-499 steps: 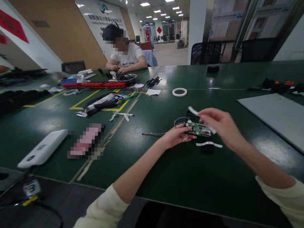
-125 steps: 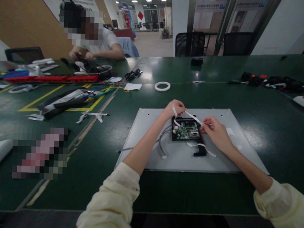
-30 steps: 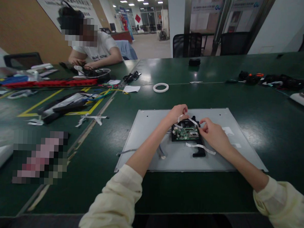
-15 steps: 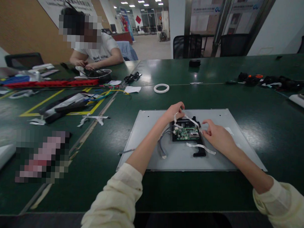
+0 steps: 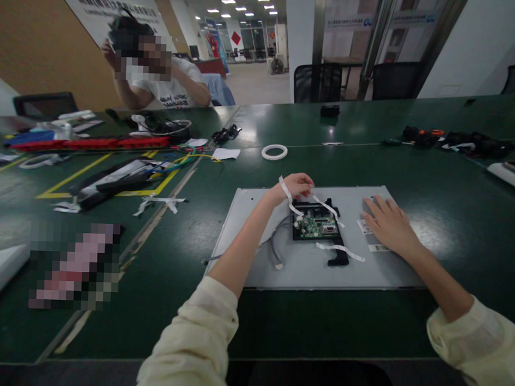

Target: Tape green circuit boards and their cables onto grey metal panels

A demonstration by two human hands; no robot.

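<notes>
A grey metal panel [image 5: 305, 268] lies flat on the green table in front of me. On it sits a small green circuit board [image 5: 316, 224] in a black frame, with white flat ribbon cables [image 5: 340, 251] and grey wires [image 5: 274, 250] trailing from it. My left hand [image 5: 295, 186] is closed at the board's upper left corner, pinching a white ribbon cable [image 5: 285, 192] that loops over my wrist. My right hand [image 5: 388, 223] lies flat and open on the panel to the right of the board, next to small white labels [image 5: 379, 248].
A roll of white tape [image 5: 274, 152] lies beyond the panel. A co-worker [image 5: 160, 77] sits at the far left, behind a red strip [image 5: 90, 143], cables and a black-and-white part [image 5: 114, 179]. Tools [image 5: 420, 134] lie at the far right. Black chairs [image 5: 316, 82] stand behind the table.
My right hand has let go of the ribbon cable by the board and moved right, lying flat on the panel. My left hand keeps its pinch on the ribbon. The co-worker raised both hands to their head.
</notes>
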